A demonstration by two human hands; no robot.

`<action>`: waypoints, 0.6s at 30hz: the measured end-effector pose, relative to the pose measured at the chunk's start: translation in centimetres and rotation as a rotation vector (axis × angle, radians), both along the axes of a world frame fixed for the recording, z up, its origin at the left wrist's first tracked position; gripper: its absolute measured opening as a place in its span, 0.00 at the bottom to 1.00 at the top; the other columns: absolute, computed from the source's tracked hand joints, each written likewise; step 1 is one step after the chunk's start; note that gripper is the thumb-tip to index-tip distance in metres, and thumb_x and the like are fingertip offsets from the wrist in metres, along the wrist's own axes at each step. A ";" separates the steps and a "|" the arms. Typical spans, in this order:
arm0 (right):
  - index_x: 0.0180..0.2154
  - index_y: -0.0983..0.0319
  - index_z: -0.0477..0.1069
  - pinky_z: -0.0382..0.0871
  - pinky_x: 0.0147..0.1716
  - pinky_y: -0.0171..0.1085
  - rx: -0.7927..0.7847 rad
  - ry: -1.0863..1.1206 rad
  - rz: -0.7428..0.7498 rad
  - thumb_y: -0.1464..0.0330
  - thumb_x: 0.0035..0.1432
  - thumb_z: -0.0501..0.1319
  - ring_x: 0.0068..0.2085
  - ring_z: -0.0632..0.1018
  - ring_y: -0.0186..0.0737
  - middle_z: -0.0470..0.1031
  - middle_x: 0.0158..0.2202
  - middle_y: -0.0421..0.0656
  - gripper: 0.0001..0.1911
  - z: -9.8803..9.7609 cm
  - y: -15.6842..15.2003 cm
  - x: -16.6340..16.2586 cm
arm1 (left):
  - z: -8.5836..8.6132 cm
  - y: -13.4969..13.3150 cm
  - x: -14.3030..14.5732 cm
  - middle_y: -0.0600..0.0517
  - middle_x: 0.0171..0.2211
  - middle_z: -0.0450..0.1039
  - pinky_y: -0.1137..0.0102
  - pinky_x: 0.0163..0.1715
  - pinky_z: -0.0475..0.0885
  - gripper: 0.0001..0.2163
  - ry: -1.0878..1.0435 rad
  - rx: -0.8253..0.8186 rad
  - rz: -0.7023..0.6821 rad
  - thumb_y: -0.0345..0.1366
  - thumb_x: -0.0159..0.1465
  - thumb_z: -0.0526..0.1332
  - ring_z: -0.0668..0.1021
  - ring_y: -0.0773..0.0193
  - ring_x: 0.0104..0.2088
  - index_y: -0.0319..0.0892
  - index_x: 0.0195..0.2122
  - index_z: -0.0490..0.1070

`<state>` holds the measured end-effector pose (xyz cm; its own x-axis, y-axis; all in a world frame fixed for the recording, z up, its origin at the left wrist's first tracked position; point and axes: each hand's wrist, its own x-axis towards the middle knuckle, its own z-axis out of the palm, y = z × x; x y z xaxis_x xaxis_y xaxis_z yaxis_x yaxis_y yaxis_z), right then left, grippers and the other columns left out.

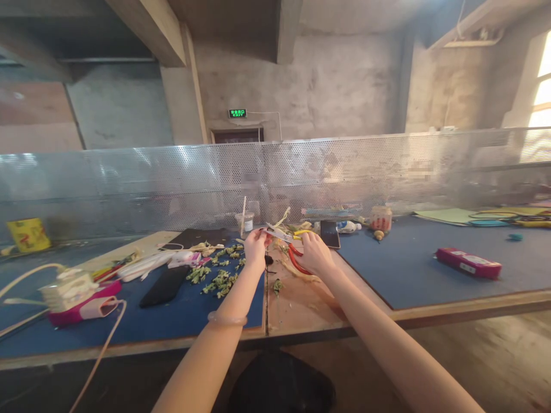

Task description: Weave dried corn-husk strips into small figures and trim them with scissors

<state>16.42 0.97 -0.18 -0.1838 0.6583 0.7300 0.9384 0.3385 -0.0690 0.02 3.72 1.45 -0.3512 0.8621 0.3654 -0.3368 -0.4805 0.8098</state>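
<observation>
My right hand (316, 252) is closed round the red handles of a pair of scissors (286, 241), whose metal blades point left. My left hand (256, 248) is pinched at the blade tips on a small piece that I cannot make out. Both hands hover over the middle of the workbench, above a bare wooden strip (297, 304). Small green plant cuttings (219, 275) lie scattered on the blue mat just left of my left hand. A clear bangle (227, 318) rings my left wrist.
A plastic cup with a straw (244, 221) and a dark phone (330, 233) stand behind the hands. At left lie a pink-and-cream pile (75, 295) and a black flat object (166, 285); a pink box (468, 263) is at right. A perforated metal screen (172, 183) backs the bench.
</observation>
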 end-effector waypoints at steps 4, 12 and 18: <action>0.47 0.67 0.61 0.59 0.44 0.40 -0.021 -0.002 0.001 0.54 0.55 0.49 0.48 0.67 0.46 0.68 0.42 0.54 0.26 0.1 -0.1 -0.1 | 0.0 0.0 0.0 0.48 0.29 0.74 0.71 0.31 0.71 0.05 0.029 0.004 -0.022 0.32 0.53 0.59 0.76 0.66 0.30 0.37 0.30 0.69; 0.48 0.67 0.61 0.60 0.44 0.39 -0.038 0.014 0.013 0.54 0.55 0.50 0.48 0.67 0.45 0.68 0.44 0.53 0.26 0.2 -0.2 -0.1 | -0.3 -0.1 0.1 0.48 0.31 0.73 0.73 0.30 0.69 0.05 0.082 0.011 -0.068 0.34 0.52 0.59 0.76 0.66 0.32 0.37 0.29 0.69; 0.47 0.64 0.61 0.63 0.40 0.37 -0.091 0.022 -0.002 0.53 0.55 0.49 0.48 0.69 0.45 0.69 0.44 0.51 0.25 0.4 -0.7 -0.3 | -0.2 -0.4 0.3 0.50 0.30 0.73 0.74 0.29 0.69 0.04 0.054 0.022 -0.099 0.32 0.52 0.59 0.75 0.68 0.30 0.38 0.28 0.69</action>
